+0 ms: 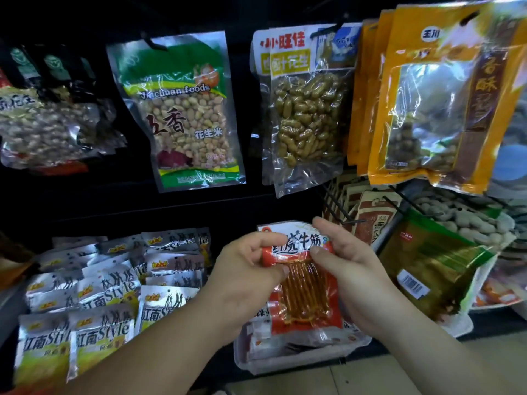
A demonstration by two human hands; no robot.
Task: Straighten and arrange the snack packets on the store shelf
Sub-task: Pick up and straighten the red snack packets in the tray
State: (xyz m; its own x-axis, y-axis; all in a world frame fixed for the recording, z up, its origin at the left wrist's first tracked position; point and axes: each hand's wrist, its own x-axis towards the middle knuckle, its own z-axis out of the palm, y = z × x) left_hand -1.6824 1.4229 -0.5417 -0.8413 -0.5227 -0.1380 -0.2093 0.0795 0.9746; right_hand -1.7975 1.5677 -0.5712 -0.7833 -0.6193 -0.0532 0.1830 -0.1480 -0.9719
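A red snack packet [303, 292] with a clear window of orange strips is held upright in front of the lower shelf. My left hand [245, 269] pinches its upper left edge. My right hand [348, 263] grips its upper right side, fingers over the white label. Below it a clear plastic bin [299, 357] holds more packets of the same red kind. Silver and yellow packets [108, 295] lie overlapping in loose rows to the left.
Peanut bags hang on hooks above: a green one [185, 115], a clear one [308, 109], orange ones [427, 104] at right, and dark ones [48, 109] at left. A gold-green bag [427, 266] and brown packets [370, 220] sit to the right on wire racks.
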